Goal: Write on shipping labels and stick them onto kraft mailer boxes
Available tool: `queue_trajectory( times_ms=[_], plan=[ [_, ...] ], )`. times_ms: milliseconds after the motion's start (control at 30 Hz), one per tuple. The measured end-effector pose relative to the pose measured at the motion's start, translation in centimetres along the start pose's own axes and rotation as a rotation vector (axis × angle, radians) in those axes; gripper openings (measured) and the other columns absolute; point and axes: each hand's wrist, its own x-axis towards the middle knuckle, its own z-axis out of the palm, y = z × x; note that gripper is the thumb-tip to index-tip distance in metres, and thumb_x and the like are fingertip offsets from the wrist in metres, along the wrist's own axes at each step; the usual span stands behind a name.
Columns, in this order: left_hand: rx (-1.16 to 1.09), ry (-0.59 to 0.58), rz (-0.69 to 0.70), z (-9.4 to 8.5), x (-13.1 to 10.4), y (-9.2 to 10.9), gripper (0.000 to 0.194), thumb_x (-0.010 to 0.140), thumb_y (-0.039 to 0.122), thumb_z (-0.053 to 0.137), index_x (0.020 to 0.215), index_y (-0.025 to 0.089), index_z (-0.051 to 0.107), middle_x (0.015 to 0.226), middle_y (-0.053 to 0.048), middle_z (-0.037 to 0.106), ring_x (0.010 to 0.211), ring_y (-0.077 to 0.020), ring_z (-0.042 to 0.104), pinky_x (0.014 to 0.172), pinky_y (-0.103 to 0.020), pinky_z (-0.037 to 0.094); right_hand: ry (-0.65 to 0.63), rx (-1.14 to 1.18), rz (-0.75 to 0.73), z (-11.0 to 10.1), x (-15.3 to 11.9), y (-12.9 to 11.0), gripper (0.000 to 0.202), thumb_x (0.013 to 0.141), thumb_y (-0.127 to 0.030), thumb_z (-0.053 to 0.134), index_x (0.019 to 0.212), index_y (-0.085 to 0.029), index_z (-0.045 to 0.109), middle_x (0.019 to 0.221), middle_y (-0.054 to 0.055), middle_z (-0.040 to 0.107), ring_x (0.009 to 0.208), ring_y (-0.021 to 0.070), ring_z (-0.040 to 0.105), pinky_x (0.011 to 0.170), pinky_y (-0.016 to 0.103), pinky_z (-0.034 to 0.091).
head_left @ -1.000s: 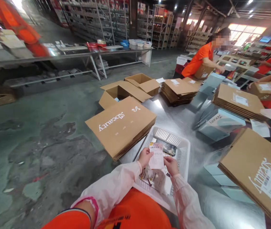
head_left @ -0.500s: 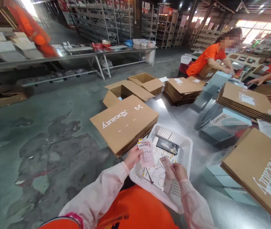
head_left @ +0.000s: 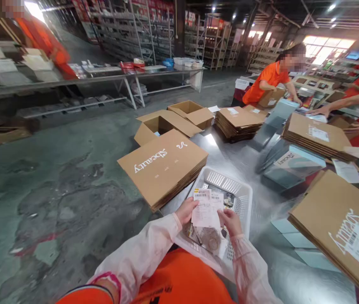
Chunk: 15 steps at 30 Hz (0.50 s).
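Observation:
Two printed paper slips (head_left: 205,213) overlap above a white perforated basket (head_left: 246,202). My left hand (head_left: 187,211) pinches the left edge of the slips, which have a barcode and a yellow mark at the top. At the right slip's edge, my right hand (head_left: 230,221) has its fingers closed on the paper. Below the papers, the basket holds a dark phone (head_left: 229,198), partly covered by them, along with a round roll (head_left: 212,239) and other small items that I cannot make out.
Flattened cartons (head_left: 163,164) lie beyond the basket on the left, with open boxes (head_left: 158,126) behind. More cartons (head_left: 340,223) and pale blue boxes (head_left: 296,164) stand right on the metal table (head_left: 261,253). A person in orange (head_left: 269,80) works across the table.
The two slips, held apart before, now overlap. My right hand has moved left and up with its slip, and my left hand slightly right. The view has shifted a little.

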Motion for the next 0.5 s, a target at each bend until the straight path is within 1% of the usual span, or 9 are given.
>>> queue_trajectory(
  times_ms=[67, 133, 200, 233, 267, 300, 367, 400, 500],
  plan=[
    [-0.002, 0.022, -0.011, 0.4, 0.4, -0.5, 0.031, 0.066, 0.011, 0.073, 0.092, 0.014, 0.056, 0.091, -0.011, 0.07, 0.092, -0.0259, 0.067, 0.088, -0.042, 0.05, -0.058, -0.074, -0.041, 1.3, 0.3, -0.4, 0.057, 0.077, -0.067, 0.039, 0.083, -0.015, 0.062, 0.075, 0.01, 0.069, 0.066, 0.0211, 0.062, 0.057, 0.031, 0.049],
    [-0.007, 0.025, -0.016, 0.3, 0.7, -0.5, 0.037, 0.062, 0.007, 0.074, 0.093, 0.014, 0.056, 0.092, -0.01, 0.07, 0.091, -0.0252, 0.067, 0.087, -0.041, 0.05, -0.131, -0.184, -0.083, 2.2, 0.5, -0.6, 0.054, 0.086, -0.058, 0.031, 0.091, -0.015, 0.064, 0.081, 0.01, 0.07, 0.073, 0.0214, 0.063, 0.063, 0.032, 0.05],
    [-0.022, -0.008, -0.024, -0.2, 0.7, 0.2, 0.035, 0.062, 0.008, 0.074, 0.092, 0.013, 0.058, 0.091, -0.01, 0.071, 0.091, -0.0254, 0.067, 0.087, -0.04, 0.05, -0.211, -0.336, -0.134, 2.4, 0.5, -0.5, 0.039, 0.086, -0.045, 0.042, 0.1, -0.017, 0.065, 0.094, 0.01, 0.07, 0.088, 0.0229, 0.063, 0.075, 0.035, 0.049],
    [-0.031, -0.03, -0.027, -0.7, 0.5, 0.7, 0.032, 0.062, 0.009, 0.074, 0.09, 0.013, 0.059, 0.091, -0.011, 0.071, 0.091, -0.0259, 0.067, 0.087, -0.04, 0.05, -0.255, -0.423, -0.162, 2.3, 0.4, -0.3, 0.032, 0.08, -0.038, 0.055, 0.104, -0.02, 0.065, 0.102, 0.009, 0.069, 0.096, 0.0246, 0.061, 0.082, 0.038, 0.047],
    [-0.04, -0.05, -0.027, -1.2, 0.3, 1.2, 0.029, 0.062, 0.01, 0.074, 0.088, 0.012, 0.06, 0.09, -0.011, 0.071, 0.091, -0.0262, 0.068, 0.087, -0.04, 0.05, -0.299, -0.514, -0.189, 2.1, 0.2, -0.1, 0.037, 0.07, -0.029, 0.066, 0.107, -0.022, 0.066, 0.108, 0.008, 0.067, 0.104, 0.0271, 0.058, 0.088, 0.042, 0.043],
    [-0.048, -0.067, -0.026, -1.8, 0.0, 1.7, 0.028, 0.062, 0.011, 0.074, 0.087, 0.012, 0.061, 0.089, -0.011, 0.072, 0.091, -0.0264, 0.068, 0.087, -0.039, 0.05, -0.338, -0.605, -0.212, 1.8, 0.0, 0.2, 0.049, 0.06, -0.02, 0.073, 0.108, -0.024, 0.066, 0.112, 0.008, 0.066, 0.109, 0.03, 0.054, 0.092, 0.045, 0.039],
    [-0.059, -0.091, -0.019, -2.9, -0.6, 2.5, 0.03, 0.061, 0.012, 0.075, 0.088, 0.013, 0.063, 0.089, -0.011, 0.072, 0.09, -0.0261, 0.068, 0.086, -0.039, 0.05, -0.386, -0.767, -0.24, 1.2, -0.2, 0.4, 0.062, 0.049, -0.01, 0.077, 0.108, -0.025, 0.067, 0.113, 0.009, 0.064, 0.112, 0.0346, 0.049, 0.095, 0.05, 0.034],
    [-0.061, -0.098, -0.015, -3.3, -0.9, 2.8, 0.031, 0.06, 0.012, 0.076, 0.089, 0.013, 0.064, 0.089, -0.01, 0.073, 0.089, -0.0256, 0.068, 0.086, -0.039, 0.05, -0.393, -0.833, -0.247, 0.8, -0.2, 0.3, 0.057, 0.05, -0.01, 0.077, 0.105, -0.024, 0.069, 0.111, 0.011, 0.065, 0.112, 0.0355, 0.048, 0.094, 0.051, 0.032],
    [-0.05, -0.107, -0.001, -4.2, -1.6, 3.2, 0.036, 0.058, 0.018, 0.081, 0.089, 0.013, 0.065, 0.09, -0.009, 0.073, 0.085, -0.0228, 0.068, 0.086, -0.037, 0.049, -0.371, -0.955, -0.265, -0.9, 0.7, -0.7, 0.02, 0.068, -0.02, 0.073, 0.087, -0.025, 0.074, 0.11, 0.011, 0.064, 0.114, 0.0344, 0.045, 0.093, 0.049, 0.03]
  ],
)
